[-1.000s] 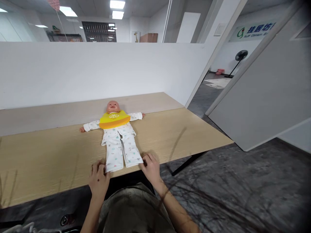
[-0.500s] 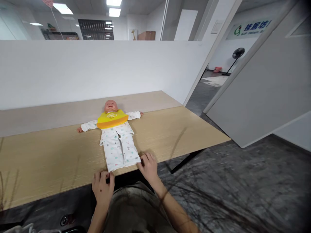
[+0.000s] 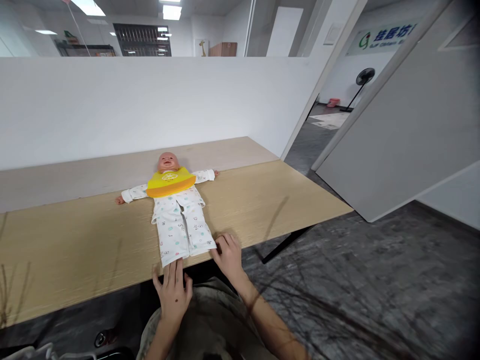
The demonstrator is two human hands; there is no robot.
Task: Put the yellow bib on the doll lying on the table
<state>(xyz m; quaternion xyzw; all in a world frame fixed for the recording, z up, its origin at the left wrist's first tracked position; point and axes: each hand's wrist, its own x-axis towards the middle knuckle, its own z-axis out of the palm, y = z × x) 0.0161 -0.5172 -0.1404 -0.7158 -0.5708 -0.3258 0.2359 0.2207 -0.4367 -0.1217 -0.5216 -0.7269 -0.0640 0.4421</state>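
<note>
Since a second ago the left hand (image 3: 173,292) has slid right along the near edge of the table (image 3: 75,250), from beside the doll's (image 3: 176,210) left trouser cuff to just under it. Its fingers now lie flat and spread, tips pointing at the hem and touching or nearly touching it, and it grips nothing. Meanwhile the right hand (image 3: 227,257) has barely shifted. It rests on the tabletop at the right cuff with its fingers curled loosely; whether they pinch the cloth I cannot tell.

Lying face up, the doll has its head toward the far wall (image 3: 112,105), its arms thrown out to the sides and a yellow bib (image 3: 170,182) across its chest. Its trousers (image 3: 182,227) run toward the near edge, and the cuffs end just short of it.

That closeness to the edge seems the main risk. A pull on the cuffs toward the body would likely drag the whole doll off the table, since nothing holds its upper half. With only one hand taking hold, the doll could swing round on the smooth wood, and a tug on loose fabric alone might slip the trousers down instead of moving the body. The bib, lying loose on the chest, could also ride up over the face.
</note>
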